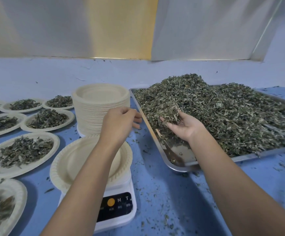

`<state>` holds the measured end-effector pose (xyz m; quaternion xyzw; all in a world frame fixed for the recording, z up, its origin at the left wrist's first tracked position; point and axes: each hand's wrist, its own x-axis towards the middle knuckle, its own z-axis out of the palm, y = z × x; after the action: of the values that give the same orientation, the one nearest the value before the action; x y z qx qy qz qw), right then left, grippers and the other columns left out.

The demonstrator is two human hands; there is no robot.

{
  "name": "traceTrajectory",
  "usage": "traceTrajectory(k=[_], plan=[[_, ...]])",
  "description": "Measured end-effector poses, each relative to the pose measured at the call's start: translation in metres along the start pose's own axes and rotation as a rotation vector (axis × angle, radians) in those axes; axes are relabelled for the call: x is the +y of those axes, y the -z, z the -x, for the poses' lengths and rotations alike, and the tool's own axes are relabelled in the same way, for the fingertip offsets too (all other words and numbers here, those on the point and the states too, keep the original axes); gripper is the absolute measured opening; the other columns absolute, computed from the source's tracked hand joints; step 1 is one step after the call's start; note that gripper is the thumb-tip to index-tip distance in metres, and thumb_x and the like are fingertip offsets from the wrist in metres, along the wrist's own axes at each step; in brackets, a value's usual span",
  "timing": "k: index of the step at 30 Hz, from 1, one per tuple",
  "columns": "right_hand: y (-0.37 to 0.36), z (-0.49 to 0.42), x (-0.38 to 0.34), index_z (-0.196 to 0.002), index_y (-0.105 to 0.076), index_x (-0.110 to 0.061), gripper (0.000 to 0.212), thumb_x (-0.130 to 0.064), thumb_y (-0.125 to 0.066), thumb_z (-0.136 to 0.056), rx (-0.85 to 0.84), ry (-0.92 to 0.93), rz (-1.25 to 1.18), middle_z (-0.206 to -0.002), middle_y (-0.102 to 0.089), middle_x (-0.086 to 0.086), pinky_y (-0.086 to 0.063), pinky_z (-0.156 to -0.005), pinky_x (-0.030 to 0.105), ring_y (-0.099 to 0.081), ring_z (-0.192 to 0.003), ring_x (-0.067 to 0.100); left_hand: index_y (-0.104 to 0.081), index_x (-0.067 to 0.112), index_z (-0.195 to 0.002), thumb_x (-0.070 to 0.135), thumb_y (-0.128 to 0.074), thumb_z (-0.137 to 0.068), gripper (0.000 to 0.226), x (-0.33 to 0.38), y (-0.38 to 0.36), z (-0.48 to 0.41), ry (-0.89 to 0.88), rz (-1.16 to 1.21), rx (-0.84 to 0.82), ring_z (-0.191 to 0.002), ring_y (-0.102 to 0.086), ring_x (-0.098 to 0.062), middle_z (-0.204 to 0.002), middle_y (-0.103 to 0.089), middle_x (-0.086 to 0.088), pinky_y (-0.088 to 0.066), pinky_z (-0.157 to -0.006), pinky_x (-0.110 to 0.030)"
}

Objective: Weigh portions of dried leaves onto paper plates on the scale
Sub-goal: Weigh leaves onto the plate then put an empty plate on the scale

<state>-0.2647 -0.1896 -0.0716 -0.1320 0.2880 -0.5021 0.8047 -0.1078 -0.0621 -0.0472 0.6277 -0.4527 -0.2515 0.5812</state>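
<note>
The blue table (163,193) fills the lower half of the frame, strewn with leaf crumbs. The metal tray (177,168) takes up the right side, its long axis running across the frame from centre to right edge and skewed a little. The heap of dried leaves (223,113) is banked toward the tray's far and right parts, so the near left corner is bare, probably because that is where portions are scooped from. Left of the tray, almost touching its rim, a tall stack of paper plates (101,106) stands upright, handy for the next weighing. Filled plates (0,169) are spread along the left edge, set aside as finished portions. In the lower centre the scale (118,208) has its button panel turned toward the bottom of the frame, where the person can read it. On it sits an empty paper plate (70,160), round, level and opening upward, partly hidden by the left forearm. The hands are apart. The right hand (184,126) is over the tray's near left part, palm up, fingers pointing to the upper left and cupped round a handful of leaves (169,113), a rounded clump with no clear long axis. The left hand (119,123) hovers between the stack and the tray rim, back up, fingers loosely bent with nothing visible in them. By my reading the handful goes onto the empty plate next, low and gently since the flakes scatter.
</note>
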Motion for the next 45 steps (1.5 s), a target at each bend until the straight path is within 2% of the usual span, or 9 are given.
traceTrajectory(k=[3, 10, 15, 20, 28, 32, 35, 40, 45], plan=[[-0.021, 0.020, 0.008, -0.104, -0.056, 0.005, 0.019, -0.011, -0.045, -0.099, -0.129, -0.037, -0.032, -0.123, -0.054, 0.029, -0.049, -0.080, 0.057, -0.053, -0.114, 0.042, -0.069, 0.014, -0.076, 0.013, -0.049, -0.089, 0.024, 0.002, 0.007, 0.000, 0.055, 0.079, 0.050, -0.064, -0.065, -0.009, -0.077, -0.073, 0.001, -0.050, -0.057, -0.018], [-0.066, 0.060, 0.042, -0.113, -0.053, 0.012, 0.030, -0.014, -0.047, -0.098, -0.371, -0.168, -0.094, -0.103, -0.060, 0.038, -0.042, -0.084, 0.061, -0.056, -0.099, 0.047, -0.065, 0.007, -0.087, 0.020, -0.043, -0.096, 0.027, 0.004, 0.047, 0.003, 0.271, 0.423, 0.034, -0.081, -0.067, -0.020, -0.088, -0.071, -0.008, -0.052, -0.073, -0.028], [-0.081, 0.071, 0.084, -0.113, -0.058, 0.008, 0.033, -0.010, -0.054, -0.086, -0.511, -0.240, 0.192, -0.100, -0.066, 0.030, -0.049, -0.076, 0.058, -0.065, -0.084, 0.043, -0.057, 0.005, -0.093, 0.035, -0.038, -0.100, 0.036, -0.001, 0.081, 0.007, 0.389, 0.653, 0.066, -0.074, -0.060, -0.028, -0.081, -0.061, -0.011, -0.052, -0.078, -0.040], [-0.082, 0.070, 0.110, -0.095, -0.065, -0.006, 0.020, -0.008, -0.056, -0.077, -0.615, -0.256, 0.467, -0.096, -0.070, 0.016, -0.054, -0.077, 0.046, -0.068, -0.085, 0.028, -0.055, 0.005, -0.124, 0.047, -0.037, -0.098, 0.052, -0.008, 0.097, 0.015, 0.467, 0.819, 0.018, -0.095, -0.062, -0.032, -0.118, -0.062, -0.017, -0.053, -0.077, -0.042], [-0.078, 0.066, 0.119, -0.125, -0.055, -0.005, 0.035, -0.004, -0.049, -0.091, -0.651, -0.188, 0.681, -0.120, -0.063, 0.018, -0.054, -0.082, 0.040, -0.063, -0.098, 0.025, -0.062, 0.014, -0.108, 0.048, -0.032, -0.099, 0.047, -0.008, 0.090, 0.014, 0.485, 0.730, 0.081, -0.073, -0.064, -0.019, -0.086, -0.071, -0.006, -0.047, -0.057, -0.025], [-0.074, 0.069, 0.119, -0.111, -0.062, -0.008, 0.023, -0.003, -0.049, -0.094, -0.691, -0.157, 0.826, -0.102, -0.069, 0.009, -0.057, -0.076, 0.035, -0.067, -0.085, 0.017, -0.060, 0.011, -0.121, 0.046, -0.036, -0.098, 0.048, -0.009, 0.086, 0.013, 0.491, 0.682, 0.092, -0.084, -0.064, -0.024, -0.113, -0.068, -0.013, -0.051, -0.075, -0.033], [-0.074, 0.072, 0.119, -0.102, -0.065, -0.010, 0.019, -0.002, -0.051, -0.093, -0.699, -0.129, 0.909, -0.087, -0.072, 0.003, -0.059, -0.067, 0.027, -0.069, -0.076, 0.011, -0.061, 0.013, -0.104, 0.046, -0.041, -0.095, 0.040, -0.012, 0.085, 0.011, 0.481, 0.638, 0.085, -0.079, -0.063, -0.024, -0.092, -0.068, -0.009, -0.051, -0.077, -0.035], [-0.076, 0.074, 0.119, -0.100, -0.066, -0.016, 0.018, -0.003, -0.059, -0.090, -0.690, -0.041, 1.088, -0.097, -0.070, 0.005, -0.056, -0.083, 0.029, -0.066, -0.086, 0.014, -0.062, 0.012, -0.093, 0.052, -0.046, -0.090, 0.043, -0.014, 0.086, 0.009, 0.481, 0.552, 0.076, -0.075, -0.064, -0.024, -0.081, -0.067, -0.007, -0.052, -0.081, -0.039], [-0.079, 0.080, 0.121, -0.090, -0.062, -0.022, 0.018, -0.005, -0.064, -0.088, -0.649, 0.198, 1.347, -0.082, -0.064, -0.005, -0.043, -0.054, 0.007, -0.060, -0.062, -0.005, -0.064, 0.010, -0.105, 0.053, -0.057, -0.083, 0.049, -0.016, 0.087, 0.009, 0.416, 0.355, 0.119, -0.091, -0.064, -0.027, -0.096, -0.068, -0.007, -0.049, -0.095, -0.048]])
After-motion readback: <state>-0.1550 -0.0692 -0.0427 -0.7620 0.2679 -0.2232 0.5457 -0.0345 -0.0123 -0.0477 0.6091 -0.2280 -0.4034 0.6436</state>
